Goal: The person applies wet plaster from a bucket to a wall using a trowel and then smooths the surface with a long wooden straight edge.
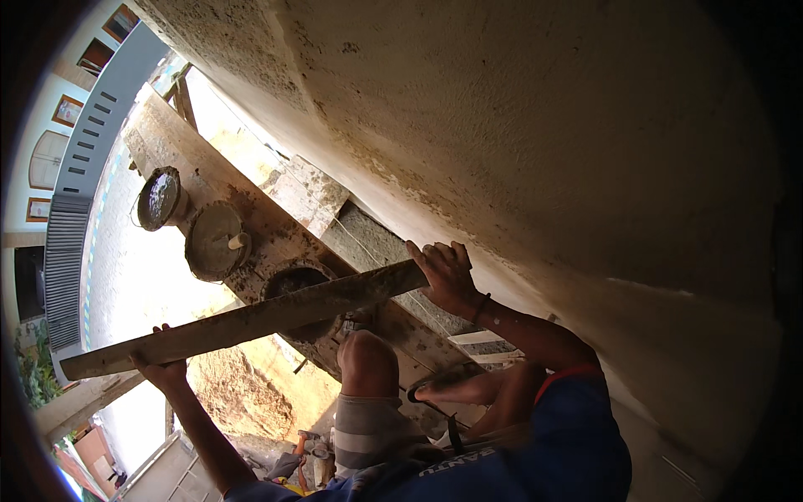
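A long, straight board (251, 323), greyish and stained with mortar, lies across the view. My right hand (445, 274) is closed around its right end, close to the plastered wall (544, 151). Farther left, my left hand (161, 368) grips the board from below near the other end, with fingertips showing over its upper edge. Behind the board, a dark bucket (294, 280) is partly hidden. Two more buckets stand beyond it: one holds grey mix (209, 238) with a pale handle sticking out, the other a wet-looking grey content (159, 197).
The buckets stand on a raised, mortar-spattered plank platform (163, 125), where my bent knee (368, 360) also is. Bright ground and a sand heap (238, 389) lie far below its left edge. Another person (293, 464) is down there. A building with a slatted gate (69, 268) stands far left.
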